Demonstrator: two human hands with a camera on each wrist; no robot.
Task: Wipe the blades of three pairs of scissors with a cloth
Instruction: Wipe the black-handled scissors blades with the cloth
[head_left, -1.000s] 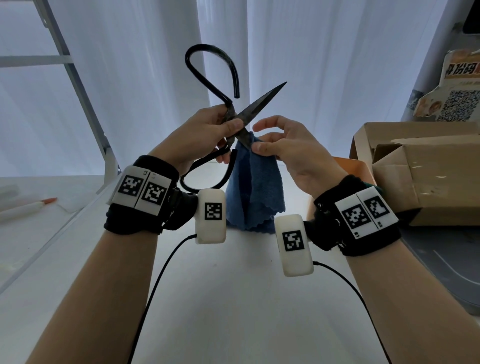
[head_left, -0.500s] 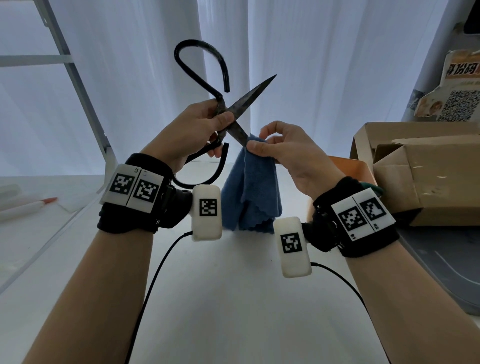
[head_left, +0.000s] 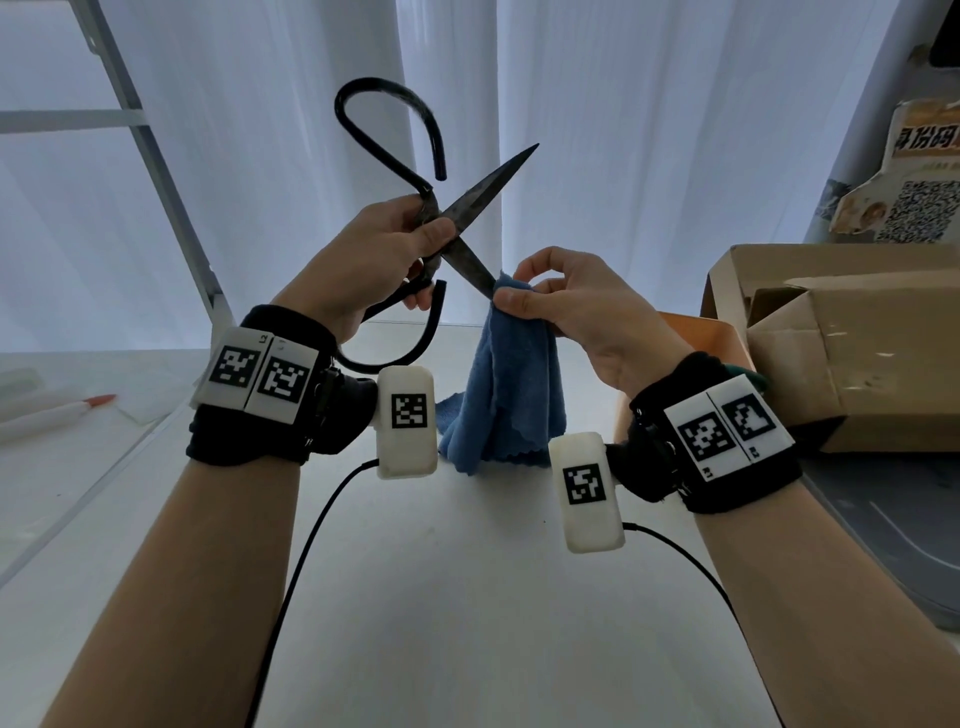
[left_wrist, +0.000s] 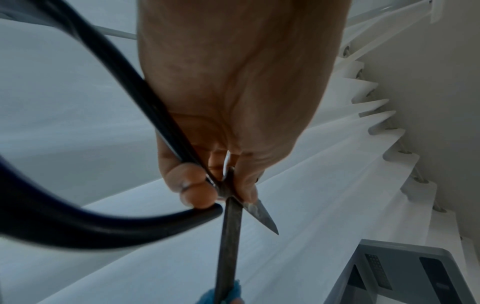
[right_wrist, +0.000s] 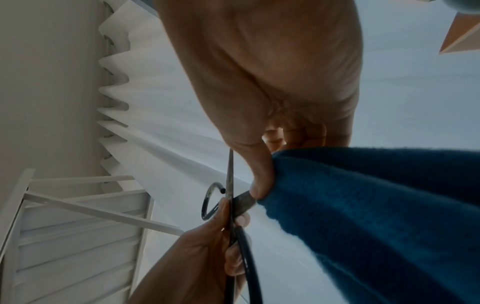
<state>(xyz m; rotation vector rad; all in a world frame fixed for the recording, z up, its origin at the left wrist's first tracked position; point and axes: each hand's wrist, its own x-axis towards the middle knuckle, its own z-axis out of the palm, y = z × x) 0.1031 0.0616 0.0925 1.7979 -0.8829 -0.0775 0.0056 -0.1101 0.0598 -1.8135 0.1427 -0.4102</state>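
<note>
Readable writing is pretty thin here. The black wristbands (head_left: 262, 410) carry white tags with square black-and-white codes, and tiny "L2" and "R1"-type marks sit at their edges, too small to be sure of. Far right there's a torn paper sign (head_left: 904, 197) with a QR code and some large printed characters I can't make out.

The left hand (head_left: 363, 270) holds the big dark scissors (head_left: 457, 228) up in the air over the white table (head_left: 441, 597), thumb and fingers pinching right at the pivot where the two blades cross. The scissors are spread wide: one blade points up and to the right, the other slants down to the right into the cloth. One looped black handle arcs above the hand, the other curls below it near the wrist.

The right hand (head_left: 576, 312) sits just right of that grip, thumb and forefinger pinching the blue cloth (head_left: 511, 395) around the tip end of the lower blade. The rest of the cloth hangs down, its scalloped hem near the table.

A cardboard box (head_left: 841, 353) sits at the right, and a white pen with an orange tip (head_left: 57, 413) lies far left.
</note>
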